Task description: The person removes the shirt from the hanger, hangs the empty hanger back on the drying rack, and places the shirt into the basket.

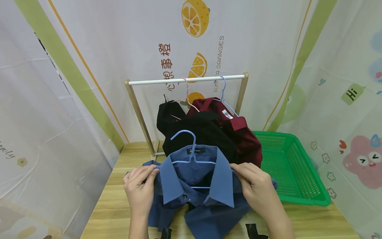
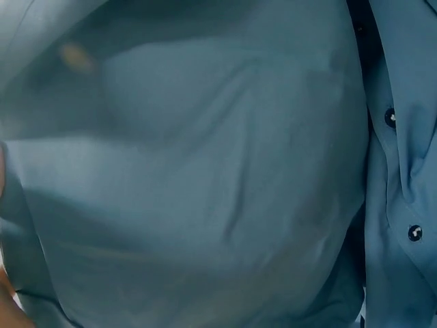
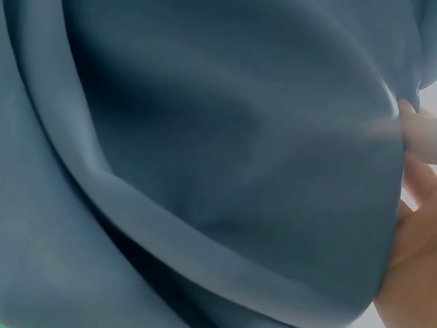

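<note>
A blue collared shirt [image 1: 221, 184] hangs on a light blue hanger [image 1: 193, 142], whose hook rises above the open collar. My left hand [image 1: 139, 189] pinches the shirt at its left shoulder, with thumb and fingers over the cloth. At the opposite shoulder, my right hand [image 1: 256, 187] grips the fabric close beside the collar. In the left wrist view, the shirt front [image 2: 205, 178] fills most of the picture, with dark buttons [image 2: 414, 233] along the placket. Folded blue cloth [image 3: 273, 178] covers the right wrist view, and fingers [image 3: 418, 140] show at its edge.
Behind the shirt stands a small rack with a white rail [image 1: 155, 81] and wooden posts. A black garment [image 1: 198, 131] and a dark red shirt [image 1: 243, 136] hang there. A green basket [image 1: 323, 199] stands at right on the wooden table [image 1: 104, 205]. Printed curtains surround it.
</note>
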Demonstrator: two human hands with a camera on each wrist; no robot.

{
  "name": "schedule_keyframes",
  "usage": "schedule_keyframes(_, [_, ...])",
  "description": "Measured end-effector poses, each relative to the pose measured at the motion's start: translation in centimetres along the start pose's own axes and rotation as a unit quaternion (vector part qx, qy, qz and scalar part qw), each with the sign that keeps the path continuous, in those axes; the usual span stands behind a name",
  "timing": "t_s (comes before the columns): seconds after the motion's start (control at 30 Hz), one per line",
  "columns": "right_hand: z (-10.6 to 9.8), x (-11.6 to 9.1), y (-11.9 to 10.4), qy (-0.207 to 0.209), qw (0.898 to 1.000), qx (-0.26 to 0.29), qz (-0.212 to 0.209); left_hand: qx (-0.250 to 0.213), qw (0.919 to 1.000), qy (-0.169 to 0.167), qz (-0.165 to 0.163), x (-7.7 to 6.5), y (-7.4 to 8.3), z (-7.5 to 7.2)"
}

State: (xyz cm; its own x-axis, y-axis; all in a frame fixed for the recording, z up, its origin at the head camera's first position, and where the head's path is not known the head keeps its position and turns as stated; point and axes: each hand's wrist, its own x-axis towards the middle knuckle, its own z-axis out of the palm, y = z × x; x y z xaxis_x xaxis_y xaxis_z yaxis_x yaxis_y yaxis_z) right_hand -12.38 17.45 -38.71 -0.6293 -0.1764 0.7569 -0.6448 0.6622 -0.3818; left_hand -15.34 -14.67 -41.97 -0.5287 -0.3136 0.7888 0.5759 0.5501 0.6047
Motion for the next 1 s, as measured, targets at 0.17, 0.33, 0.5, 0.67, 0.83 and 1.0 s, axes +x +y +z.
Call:
schedule_keyframes(0.17, [-0.02,-0.23,0.15,0.0,1.0,0.012,0.007,-0.001,1.0,0.002,-0.001,-0.11,0.11,0.14])
schedule_keyframes(0.33, [-0.48,-0.56,0.02,-0.03,0.997,0.051,0.051,-0.008,0.9999,0.005,-0.012,-0.2,0.49,0.13])
schedule_keyframes(0.5, [-0.58,-0.54,-0.08,-0.026,0.997,0.043,0.053,-0.013,0.9998,-0.001,-0.013,-0.28,0.76,0.22])
schedule_keyframes(0.67, [-0.41,-0.29,-0.2,-0.01,0.999,0.028,0.037,-0.012,0.9999,-0.003,-0.01,-0.34,0.78,0.28])
schedule_keyframes(0.83, [-0.31,-0.12,-0.26,0.0,1.0,0.004,0.026,-0.013,0.9999,0.001,0.003,-0.34,0.74,0.39])
schedule_keyframes(1.0, [-0.24,0.13,-0.1,0.02,1.0,-0.015,0.006,-0.023,0.9997,-0.001,0.0,-0.44,0.7,0.43])
